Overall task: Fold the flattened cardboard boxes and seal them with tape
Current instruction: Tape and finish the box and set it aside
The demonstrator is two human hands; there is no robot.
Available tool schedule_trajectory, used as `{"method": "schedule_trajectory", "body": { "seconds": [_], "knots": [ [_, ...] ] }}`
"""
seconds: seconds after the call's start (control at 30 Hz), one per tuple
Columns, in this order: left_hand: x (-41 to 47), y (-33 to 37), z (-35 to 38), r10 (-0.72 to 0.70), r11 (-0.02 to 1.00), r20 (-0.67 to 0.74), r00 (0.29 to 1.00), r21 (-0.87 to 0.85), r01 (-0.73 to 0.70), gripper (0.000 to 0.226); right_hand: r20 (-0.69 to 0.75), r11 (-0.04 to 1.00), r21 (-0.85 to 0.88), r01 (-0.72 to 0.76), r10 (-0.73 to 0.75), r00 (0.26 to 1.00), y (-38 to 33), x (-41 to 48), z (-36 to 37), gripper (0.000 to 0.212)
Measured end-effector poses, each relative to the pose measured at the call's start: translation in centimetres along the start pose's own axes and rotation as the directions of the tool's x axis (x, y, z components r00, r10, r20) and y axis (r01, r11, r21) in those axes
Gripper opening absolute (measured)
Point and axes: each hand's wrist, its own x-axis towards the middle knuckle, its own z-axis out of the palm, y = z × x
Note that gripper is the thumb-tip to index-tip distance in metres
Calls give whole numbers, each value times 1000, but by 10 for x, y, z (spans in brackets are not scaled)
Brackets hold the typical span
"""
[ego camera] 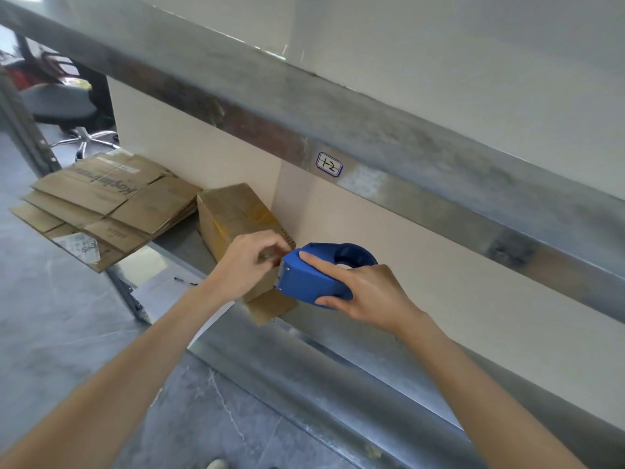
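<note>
Lying lengthwise on the grey metal shelf (pixel 304 360), the small brown cardboard box (pixel 233 214) sits folded up against the pale back wall, with strips of shiny tape already across its top and a loose flap sticking out beneath its near end. The person's left hand (pixel 247 265) grips that near end, fingers curled over the top edge and thumb tucked in; what the fingertips pinch is too small to tell. The right hand (pixel 368 292) holds the blue plastic tape dispenser (pixel 311 279), index finger stretched along its top, thumb underneath, and the dispenser's front end is pressed to the box just beside the left fingers.

Further left on the same shelf lies a stack of flattened brown cardboard boxes (pixel 111 201), fanned out and hanging over the front edge. A white label with a blue border (pixel 329 165) is stuck on the metal beam (pixel 406 137) above. A dark pen (pixel 185 281) lies below the shelf edge, and a grey swivel chair (pixel 67 106) stands on the grey floor (pixel 50 316) beyond.
</note>
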Motion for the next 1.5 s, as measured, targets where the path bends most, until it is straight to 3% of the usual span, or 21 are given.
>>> {"method": "schedule_trajectory", "body": {
  "seconds": [0.13, 0.37, 0.5, 0.57, 0.67, 1.2, 1.5],
  "knots": [
    [-8, 0, -6, -76, 997, -37, 996, -36, 75, 25, 16, 998, 55, -23, 22, 1000, 2, 5, 2, 83],
    [-52, -46, -37, -343, 938, -51, 938, -77, 338, 22, 79, 989, 53, -138, 134, 988, 35, -8, 8, 77],
    [-55, -53, -32, -382, 910, -58, 923, -196, 364, 24, 90, 990, 56, -132, 127, 988, 33, 2, 14, 78],
    [-55, -56, -31, -380, 901, -59, 923, -251, 354, 38, 106, 988, 65, -141, 134, 985, 34, 6, 16, 78],
    [-54, -61, -27, -364, 918, -89, 927, -203, 340, 47, 134, 986, 75, -147, 136, 982, 34, 9, 19, 78],
    [-44, -106, -2, -240, 954, -150, 959, -221, 205, 40, 167, 979, 19, -203, 197, 966, 35, 15, 27, 81],
    [-38, -119, 6, -74, 983, -208, 975, -179, 36, 32, 163, 969, 11, -248, 243, 956, 33, 17, 32, 79]
  ]
}}
